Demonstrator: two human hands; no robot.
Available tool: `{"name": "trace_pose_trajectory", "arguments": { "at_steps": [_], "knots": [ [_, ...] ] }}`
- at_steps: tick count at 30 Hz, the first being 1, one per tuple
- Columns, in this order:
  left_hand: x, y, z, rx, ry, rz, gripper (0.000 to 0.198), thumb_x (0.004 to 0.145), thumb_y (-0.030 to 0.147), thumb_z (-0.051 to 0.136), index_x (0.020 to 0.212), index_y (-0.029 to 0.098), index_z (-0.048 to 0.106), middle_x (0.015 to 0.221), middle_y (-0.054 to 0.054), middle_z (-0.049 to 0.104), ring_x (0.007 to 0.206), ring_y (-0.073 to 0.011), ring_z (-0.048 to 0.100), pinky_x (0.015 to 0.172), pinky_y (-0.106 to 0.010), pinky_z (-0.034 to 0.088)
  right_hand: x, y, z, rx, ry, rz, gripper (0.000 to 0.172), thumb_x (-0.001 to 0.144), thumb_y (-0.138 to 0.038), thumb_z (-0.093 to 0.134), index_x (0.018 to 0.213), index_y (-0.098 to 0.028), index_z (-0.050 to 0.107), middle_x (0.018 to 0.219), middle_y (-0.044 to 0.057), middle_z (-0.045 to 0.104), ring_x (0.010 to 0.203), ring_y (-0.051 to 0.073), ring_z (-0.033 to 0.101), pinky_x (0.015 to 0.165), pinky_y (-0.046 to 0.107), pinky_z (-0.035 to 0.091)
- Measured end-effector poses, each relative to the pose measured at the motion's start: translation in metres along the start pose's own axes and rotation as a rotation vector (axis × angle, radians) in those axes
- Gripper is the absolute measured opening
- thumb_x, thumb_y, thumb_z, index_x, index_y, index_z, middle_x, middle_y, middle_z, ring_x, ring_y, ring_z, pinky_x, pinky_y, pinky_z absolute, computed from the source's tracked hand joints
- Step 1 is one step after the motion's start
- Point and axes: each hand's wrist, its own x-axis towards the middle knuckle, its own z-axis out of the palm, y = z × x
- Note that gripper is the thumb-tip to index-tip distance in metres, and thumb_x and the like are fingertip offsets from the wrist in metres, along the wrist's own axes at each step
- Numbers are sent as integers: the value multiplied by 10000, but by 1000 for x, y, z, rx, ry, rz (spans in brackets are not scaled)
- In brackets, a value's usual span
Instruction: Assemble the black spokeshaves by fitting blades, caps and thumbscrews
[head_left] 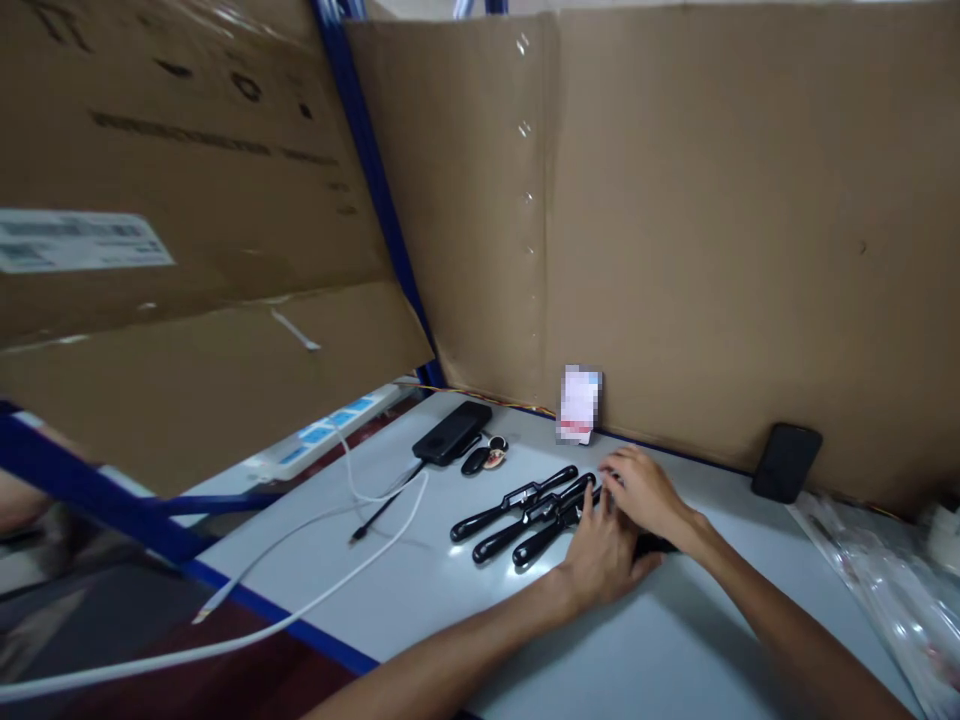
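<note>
The left hand (600,555) and right hand (646,490) are laid together over the right ends of three black-handled tools (514,510) set side by side on the grey bench (465,610), a firm grip not being discernible, with a black power bank (452,432) and white cable (330,520) seen further left

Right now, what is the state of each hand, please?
Left hand: fingers rest on the black-handled tools; grip cannot be told.
Right hand: curled over the same tools; grip cannot be told.
</note>
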Motion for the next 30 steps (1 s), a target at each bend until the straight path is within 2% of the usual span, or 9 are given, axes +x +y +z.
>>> {"name": "trace_pose_trajectory", "arguments": {
  "at_steps": [3,7,13,19,21,26,28,29,30],
  "knots": [
    [-2,1,3,6,5,41,441,1047,446,691,1404,196,625,1444,-126,627,1257,-313,653,1064,-560,554,45,-31,14,-78,-130,-64,337,1047,-376,697,1324,-186,667,1344,106,679,1141,265,700,966,482,610],
    [-3,0,6,-1,13,78,424,1048,418,697,1397,188,625,1421,-126,635,1220,-304,670,1023,-538,584,75,-56,29,-176,-283,-133,368,1045,-376,700,1357,-187,649,1362,112,667,1142,269,699,954,480,618],
    [-3,-1,9,-36,11,74,482,1050,452,683,1450,196,597,1503,-139,589,1322,-339,617,1107,-598,517,87,-64,34,-256,-390,-160,373,1044,-375,701,1360,-184,649,1377,116,661,1163,276,692,972,495,610],
    [-3,-2,9,-43,6,97,560,1070,505,619,1533,198,549,1558,-150,577,1437,-361,534,1220,-632,380,87,-63,34,-158,-380,-76,371,1041,-375,706,1355,-185,650,1358,111,669,1144,271,700,953,478,617],
    [-4,-3,10,-35,14,96,545,1071,502,619,1523,202,561,1545,-147,591,1430,-357,542,1219,-627,384,85,-64,32,-97,-341,-30,368,1040,-373,708,1353,-189,652,1358,108,669,1143,270,701,950,473,618],
    [-7,-7,20,16,31,75,420,1051,412,695,1399,189,624,1420,-126,637,1212,-300,675,1018,-534,588,54,-62,12,66,-188,115,354,1042,-387,703,1324,-175,662,1330,106,681,1127,265,703,953,484,614],
    [-7,-12,23,39,28,82,376,1052,388,697,1365,187,641,1377,-117,657,1159,-280,693,974,-497,612,23,-54,-1,143,-130,179,226,1042,-341,689,1182,-163,704,1211,81,720,1075,242,706,944,450,595],
    [-7,-15,24,50,29,83,365,1053,384,696,1355,185,646,1364,-114,663,1146,-276,697,964,-489,617,2,-48,-7,185,-103,215,106,1029,-215,630,1028,-161,720,1079,61,744,1032,220,702,934,385,562],
    [-6,-19,25,61,33,81,342,1056,380,692,1338,189,655,1354,-111,668,1132,-268,700,957,-478,620,-21,-42,-14,229,-87,254,168,977,-113,570,894,-173,703,954,37,743,966,193,695,888,310,528]
  ]
}}
